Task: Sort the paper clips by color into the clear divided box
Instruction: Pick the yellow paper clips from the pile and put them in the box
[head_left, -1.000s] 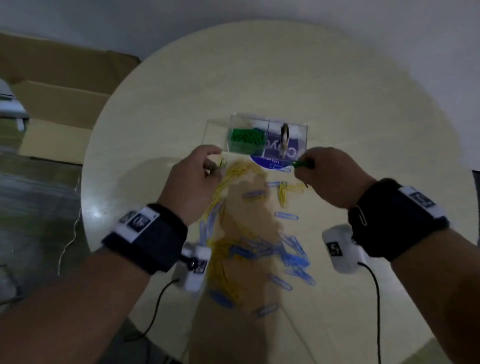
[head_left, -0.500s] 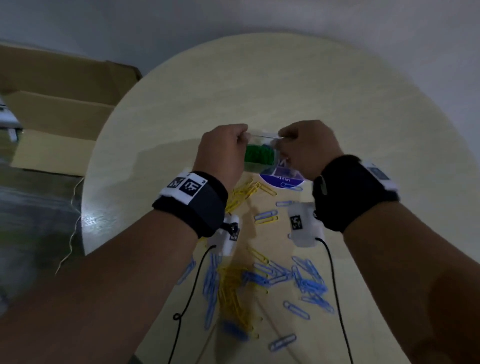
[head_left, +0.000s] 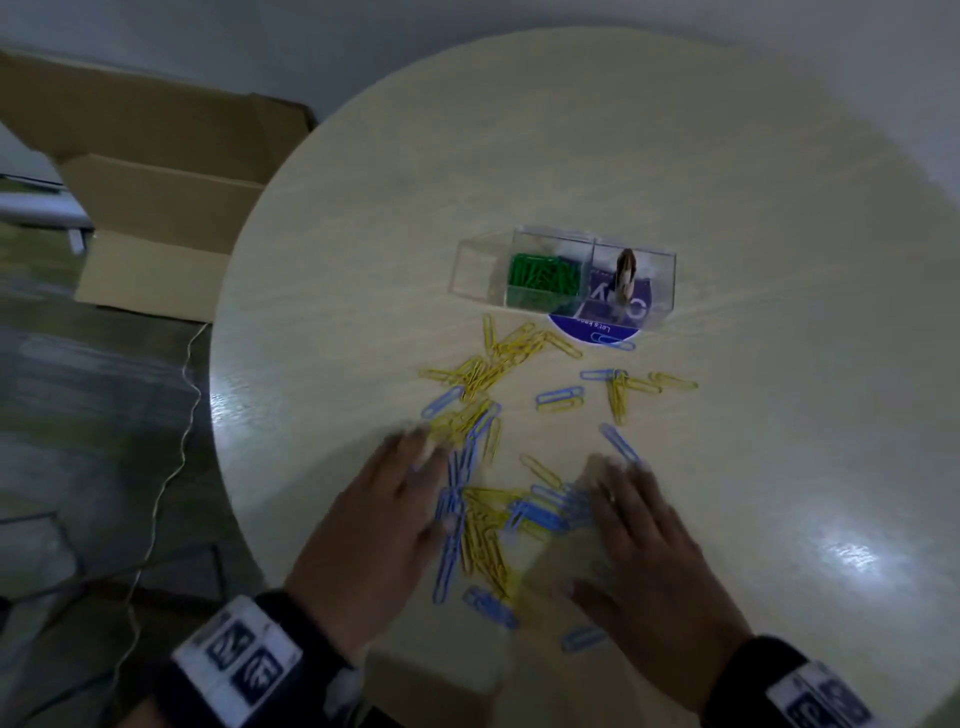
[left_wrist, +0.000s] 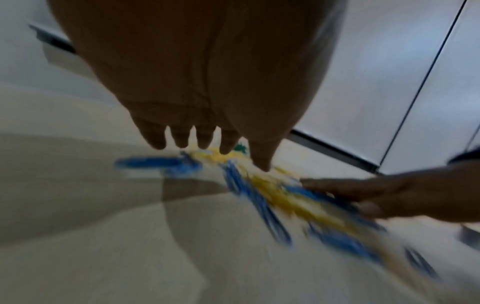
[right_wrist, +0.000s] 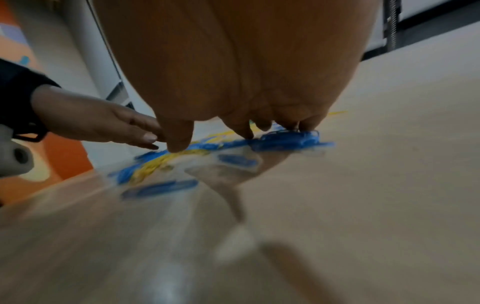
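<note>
A clear divided box (head_left: 563, 275) stands on the round table (head_left: 727, 260); green clips (head_left: 543, 275) fill its middle compartment. Yellow clips (head_left: 501, 356) and blue clips (head_left: 540, 514) lie scattered between the box and my hands. My left hand (head_left: 384, 519) lies flat, fingers straight, on the left side of the near pile, fingertips (left_wrist: 202, 142) over blurred clips. Opposite it, my right hand (head_left: 639, 540) lies flat on the right side, fingertips (right_wrist: 244, 131) touching blue clips (right_wrist: 288, 139). Neither hand holds anything.
A round blue-and-white sticker (head_left: 592, 330) shows under the box's front right. An open cardboard box (head_left: 156, 208) sits on the floor to the left, with a thin cable (head_left: 176, 457) trailing beside the table edge. The table's right half is bare.
Both hands have come back from the box toward me and spread flat on either side of the near clip pile. The wrist views are motion-blurred.
</note>
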